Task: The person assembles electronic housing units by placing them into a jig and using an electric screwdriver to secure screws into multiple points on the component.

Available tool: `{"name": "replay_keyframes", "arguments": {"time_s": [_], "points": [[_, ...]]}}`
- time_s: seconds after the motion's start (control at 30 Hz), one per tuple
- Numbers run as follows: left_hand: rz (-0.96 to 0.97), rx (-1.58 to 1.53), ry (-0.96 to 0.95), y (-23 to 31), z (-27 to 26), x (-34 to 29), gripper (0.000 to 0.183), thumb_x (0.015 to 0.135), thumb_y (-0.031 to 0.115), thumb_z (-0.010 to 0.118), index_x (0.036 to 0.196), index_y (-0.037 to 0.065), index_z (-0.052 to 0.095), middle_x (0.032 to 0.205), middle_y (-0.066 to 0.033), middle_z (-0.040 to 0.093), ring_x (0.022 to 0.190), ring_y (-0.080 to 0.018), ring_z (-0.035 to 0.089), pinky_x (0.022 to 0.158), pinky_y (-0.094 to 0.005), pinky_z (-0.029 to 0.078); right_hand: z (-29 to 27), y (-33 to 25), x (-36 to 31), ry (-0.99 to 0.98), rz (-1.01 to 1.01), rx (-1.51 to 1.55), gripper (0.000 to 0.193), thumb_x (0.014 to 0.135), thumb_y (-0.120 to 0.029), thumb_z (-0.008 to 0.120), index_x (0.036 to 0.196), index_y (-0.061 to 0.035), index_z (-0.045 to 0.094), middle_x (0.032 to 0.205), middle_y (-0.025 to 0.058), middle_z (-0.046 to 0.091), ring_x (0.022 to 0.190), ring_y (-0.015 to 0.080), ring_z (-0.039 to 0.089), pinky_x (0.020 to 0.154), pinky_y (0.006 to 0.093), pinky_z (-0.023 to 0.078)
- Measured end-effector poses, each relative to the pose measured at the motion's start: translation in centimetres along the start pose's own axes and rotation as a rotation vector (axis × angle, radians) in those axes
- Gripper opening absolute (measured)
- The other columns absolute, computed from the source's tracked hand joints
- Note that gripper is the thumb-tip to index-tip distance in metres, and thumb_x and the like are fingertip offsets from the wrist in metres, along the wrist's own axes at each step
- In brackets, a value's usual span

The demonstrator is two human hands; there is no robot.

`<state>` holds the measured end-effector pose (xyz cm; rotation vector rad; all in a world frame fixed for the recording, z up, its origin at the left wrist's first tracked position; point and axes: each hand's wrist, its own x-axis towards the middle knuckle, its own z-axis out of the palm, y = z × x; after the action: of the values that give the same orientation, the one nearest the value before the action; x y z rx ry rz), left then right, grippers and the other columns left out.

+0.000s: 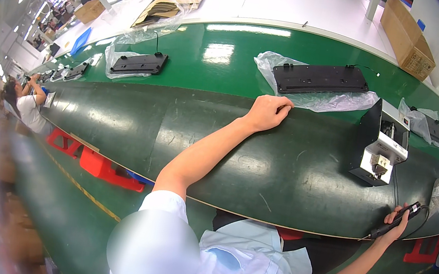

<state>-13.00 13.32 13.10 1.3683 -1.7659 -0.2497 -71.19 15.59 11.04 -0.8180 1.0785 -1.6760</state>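
My right hand (398,224) is wrapped round a black electric screwdriver (389,226) at the near right edge of the bench; its thin tip points down and left, and a cord runs from its other end. My left hand (269,114) is closed at the far edge of the dark mat, its fingertips by a clear plastic bag (334,102). Whether anything is pinched in them is hidden. On that bag lies a long flat black panel (321,77), shaped like a keyboard, with a thin cable. A black and silver screw feeder (382,142) stands right of my left hand.
More black panels (139,64) on plastic lie along the green strip (214,59). A cardboard box (407,37) stands at the far right, with brown sheets (168,8) under plastic at the far left. A co-worker (29,107) sits at the left; red stools (102,167) are below the bench.
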Motion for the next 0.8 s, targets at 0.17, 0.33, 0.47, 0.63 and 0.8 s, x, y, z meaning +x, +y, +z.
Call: {"name": "replay_keyframes", "arguments": {"time_s": [0.17, 0.33, 0.47, 0.63, 0.8], "points": [[-0.007, 0.003, -0.01, 0.14, -0.08, 0.06, 0.015, 0.092, 0.011, 0.067, 0.101, 0.004, 0.076, 0.082, -0.0141, 0.073, 0.066, -0.026, 0.068, 0.064, -0.0361, 0.054, 0.03, 0.01, -0.04, 0.002, -0.001, -0.006, 0.046, 0.108, -0.031, 0.051, 0.139, 0.0036, 0.046, 0.092, 0.0089, 0.06, 0.052, 0.0071, 0.044, 0.046, 0.0234, 0.038], [0.004, -0.003, 0.0, -0.09, -0.13, -0.03, 0.015, 0.092, 0.011, 0.067, 0.101, 0.004, 0.076, 0.081, -0.0135, 0.073, 0.066, -0.0253, 0.068, 0.064, -0.0355, 0.053, 0.37, -0.09, -0.18, 0.003, -0.005, -0.011, 0.047, 0.108, -0.031, 0.051, 0.139, 0.0035, 0.046, 0.092, 0.0086, 0.06, 0.053, 0.0069, 0.044, 0.046, 0.0232, 0.038], [0.003, -0.006, 0.001, 0.05, -0.18, -0.02, 0.015, 0.092, 0.011, 0.066, 0.101, 0.004, 0.076, 0.081, -0.0131, 0.073, 0.065, -0.0251, 0.068, 0.064, -0.0352, 0.053, 0.13, -0.15, -0.14, 0.003, 0.0, -0.01, 0.046, 0.108, -0.031, 0.051, 0.138, 0.0034, 0.046, 0.092, 0.0086, 0.061, 0.053, 0.007, 0.044, 0.046, 0.0234, 0.038], [0.01, 0.0, 0.004, 0.12, -0.53, -0.05, 0.015, 0.092, 0.011, 0.066, 0.101, 0.004, 0.076, 0.081, -0.0132, 0.073, 0.065, -0.0252, 0.068, 0.064, -0.0356, 0.053, 0.4, -0.27, -0.34, -0.011, -0.001, -0.009, 0.045, 0.109, -0.031, 0.051, 0.138, 0.0032, 0.047, 0.091, 0.0084, 0.061, 0.053, 0.0071, 0.044, 0.046, 0.0236, 0.038], [0.021, -0.008, 0.014, 0.31, -0.73, -0.07, 0.015, 0.092, 0.011, 0.066, 0.1, 0.004, 0.076, 0.08, -0.0135, 0.072, 0.065, -0.0253, 0.068, 0.063, -0.0357, 0.053, 0.34, -0.39, -0.29, -0.011, -0.008, -0.003, 0.046, 0.109, -0.032, 0.051, 0.138, 0.003, 0.047, 0.092, 0.0087, 0.06, 0.053, 0.0071, 0.044, 0.046, 0.0238, 0.038]]}}
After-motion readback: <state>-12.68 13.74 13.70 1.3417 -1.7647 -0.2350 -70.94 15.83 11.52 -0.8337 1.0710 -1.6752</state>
